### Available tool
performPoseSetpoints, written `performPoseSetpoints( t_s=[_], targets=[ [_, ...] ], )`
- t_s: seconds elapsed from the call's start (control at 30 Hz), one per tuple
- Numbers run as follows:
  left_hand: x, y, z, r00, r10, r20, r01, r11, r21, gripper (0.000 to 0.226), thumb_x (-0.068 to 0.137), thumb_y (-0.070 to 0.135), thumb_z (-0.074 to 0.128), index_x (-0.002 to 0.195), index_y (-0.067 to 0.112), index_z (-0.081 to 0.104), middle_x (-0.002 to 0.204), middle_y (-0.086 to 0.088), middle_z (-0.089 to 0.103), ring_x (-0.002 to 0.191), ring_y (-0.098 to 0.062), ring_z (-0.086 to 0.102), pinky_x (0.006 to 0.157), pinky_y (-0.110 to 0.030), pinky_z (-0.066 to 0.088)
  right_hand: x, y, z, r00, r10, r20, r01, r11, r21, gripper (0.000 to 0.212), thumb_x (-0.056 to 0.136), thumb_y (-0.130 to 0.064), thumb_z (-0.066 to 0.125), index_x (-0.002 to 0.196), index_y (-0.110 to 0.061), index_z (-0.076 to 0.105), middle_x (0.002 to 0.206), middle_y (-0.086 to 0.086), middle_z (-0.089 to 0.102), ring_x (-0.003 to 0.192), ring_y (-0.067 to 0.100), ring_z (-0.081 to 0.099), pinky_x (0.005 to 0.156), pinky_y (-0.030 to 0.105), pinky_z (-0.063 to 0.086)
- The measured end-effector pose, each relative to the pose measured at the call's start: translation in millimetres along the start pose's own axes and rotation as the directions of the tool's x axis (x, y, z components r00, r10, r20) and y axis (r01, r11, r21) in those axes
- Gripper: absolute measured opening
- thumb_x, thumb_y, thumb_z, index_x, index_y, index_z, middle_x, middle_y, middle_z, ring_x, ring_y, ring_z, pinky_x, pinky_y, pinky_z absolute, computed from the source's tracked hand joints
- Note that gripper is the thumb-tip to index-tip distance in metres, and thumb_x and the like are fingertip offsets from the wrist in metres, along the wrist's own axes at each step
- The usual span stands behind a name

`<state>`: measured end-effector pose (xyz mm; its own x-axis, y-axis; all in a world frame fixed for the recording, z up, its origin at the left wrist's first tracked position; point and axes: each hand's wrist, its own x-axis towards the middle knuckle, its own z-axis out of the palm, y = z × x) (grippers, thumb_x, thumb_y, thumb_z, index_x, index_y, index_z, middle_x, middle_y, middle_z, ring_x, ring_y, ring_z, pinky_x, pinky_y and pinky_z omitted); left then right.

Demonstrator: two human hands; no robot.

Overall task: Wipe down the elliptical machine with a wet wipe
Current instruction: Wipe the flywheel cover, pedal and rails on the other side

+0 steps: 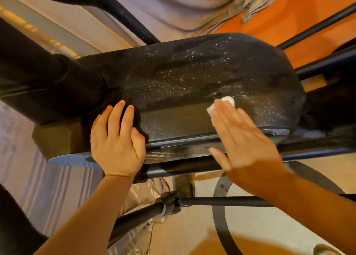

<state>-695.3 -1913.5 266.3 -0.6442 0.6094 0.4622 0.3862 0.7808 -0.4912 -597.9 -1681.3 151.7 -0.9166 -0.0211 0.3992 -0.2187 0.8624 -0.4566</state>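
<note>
The elliptical machine's black console housing (202, 77) fills the middle of the view, its textured top speckled with glinting droplets and damp streaks; the right hand (242, 141) lies flat on its near right part, fingers straight and pressed together, pushing the white wet wipe (224, 105) against the surface, so that only the wipe's far edge and left corner show past the fingertips; the left hand (117, 141) rests on the housing's near left edge, fingers loosely spread and slightly bent over the rim, holding nothing. A thick black upright post (48, 75) joins the housing from the left and crowds that side; a curved black handlebar (107, 10) crosses behind at far left; two thinner black bars (317, 29) run past the far right end. Below the housing's near rim a clamp joint (169, 202) links a black rod running right and a thicker tube running down to the left. Grey fabric (183, 6) is bunched at the far side, next to an orange surface (279, 21); a striped rug (57, 187) lies at the near left.
</note>
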Motion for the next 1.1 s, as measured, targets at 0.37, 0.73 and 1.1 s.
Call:
performPoseSetpoints(
  t_s=[0.37,0.73,1.1],
  targets=[
    [-1,0,2,1.000,0.003,-0.025,-0.003,1.000,-0.006,0.051,0.101,0.028,0.026,0.129,0.005,0.061,0.135,-0.017,0.060,0.121,-0.040,0.055,0.101,-0.051,0.045,13,-34,5,0.980,0.192,-0.057,-0.184,0.976,0.117,0.072,0.099,-0.049,0.025,0.151,0.003,0.024,0.159,0.021,0.018,0.149,0.033,0.013,0.120,0.048,0.017],
    [-2,-2,5,0.999,0.010,-0.051,-0.009,1.000,0.010,0.049,0.101,0.027,0.027,0.130,0.005,0.060,0.136,-0.016,0.059,0.122,-0.039,0.054,0.101,-0.049,0.043,-41,42,24,0.987,0.149,-0.063,-0.159,0.969,-0.191,0.074,0.098,-0.046,0.029,0.151,0.003,0.011,0.157,0.024,0.009,0.145,0.040,0.012,0.120,0.045,0.006],
    [-2,-1,5,0.999,-0.002,-0.049,0.002,1.000,-0.006,0.051,0.104,0.030,0.022,0.132,0.005,0.057,0.136,-0.018,0.058,0.123,-0.039,0.052,0.102,-0.050,0.042,11,-53,41,0.975,-0.192,-0.114,0.146,0.935,-0.323,0.077,0.101,-0.047,0.024,0.151,0.001,-0.012,0.158,0.015,-0.018,0.146,0.030,-0.005,0.120,0.044,-0.006]
  ],
)
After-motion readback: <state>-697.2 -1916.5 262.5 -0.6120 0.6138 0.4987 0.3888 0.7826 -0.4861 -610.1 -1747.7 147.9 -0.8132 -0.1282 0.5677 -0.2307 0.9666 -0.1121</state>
